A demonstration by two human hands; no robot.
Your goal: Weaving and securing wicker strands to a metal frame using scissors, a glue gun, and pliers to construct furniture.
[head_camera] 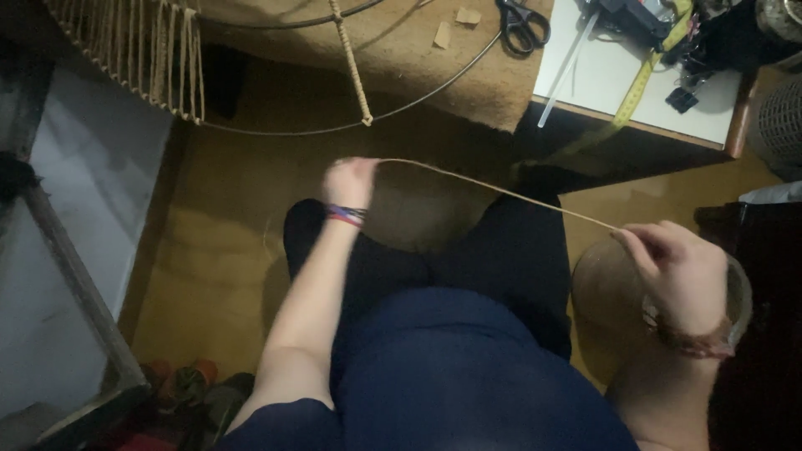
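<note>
A thin tan cord (pixel 493 189) runs taut between my two hands above my lap. My left hand (pixel 349 180), with a coloured band on its wrist, pinches the cord's left end near my knee. My right hand (pixel 681 267), with a braided bracelet, pinches the other end at the right. Below my right hand sits a round clear bowl-like container (pixel 601 284). A wire hoop frame (pixel 434 92) with a knotted cord strand (pixel 351 63) and a panel of hanging cords (pixel 134 50) lies ahead on the brown surface.
Black scissors (pixel 524 23) lie on the brown mat at the top. A white tabletop (pixel 610 75) at the upper right holds a yellow measuring tape (pixel 637 83), clips and dark tools. A glass-topped frame (pixel 67 276) stands at my left. Shoes (pixel 188 388) lie on the floor.
</note>
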